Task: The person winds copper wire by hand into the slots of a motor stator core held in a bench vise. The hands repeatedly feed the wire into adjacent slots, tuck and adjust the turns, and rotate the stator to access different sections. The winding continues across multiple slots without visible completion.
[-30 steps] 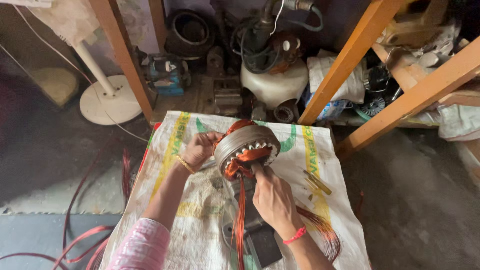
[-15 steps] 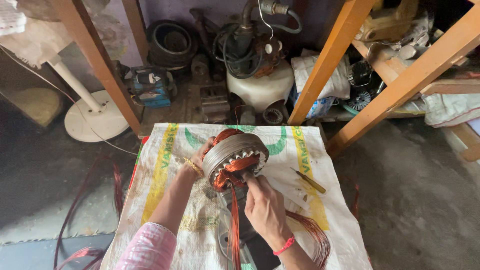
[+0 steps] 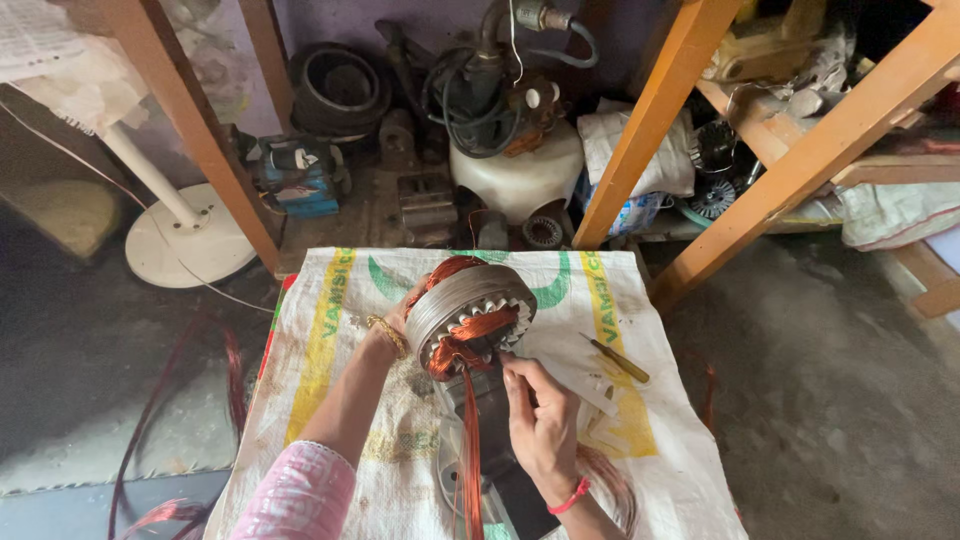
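Gripping noted at both hands. Left hand (image 3: 398, 322), just left of frame centre, closed around the rim of a grey metal stator (image 3: 470, 312), held tilted with its open face toward the camera. Right hand (image 3: 540, 415), lower centre, fingers pinched on copper winding wire (image 3: 470, 440) at the stator's lower edge; exact contact point partly hidden by the fingers. Copper coils seen inside the slots and bulging over the top rim. Bundle of copper strands hanging from the stator straight down to the bottom edge of the frame. Gold bangle on left wrist, pink sleeve below it; red band on right wrist.

Stator positioned at frame centre, above a white woven sack (image 3: 330, 330) with yellow and green print, spread on the floor. Yellow-handled tool (image 3: 618, 360) lying on the sack, right of the stator, apart from both hands. White pump body (image 3: 520, 175) with dark hoses at upper centre. White fan base (image 3: 190, 245) at upper left. Orange wooden legs (image 3: 650, 120) crossing upper right.
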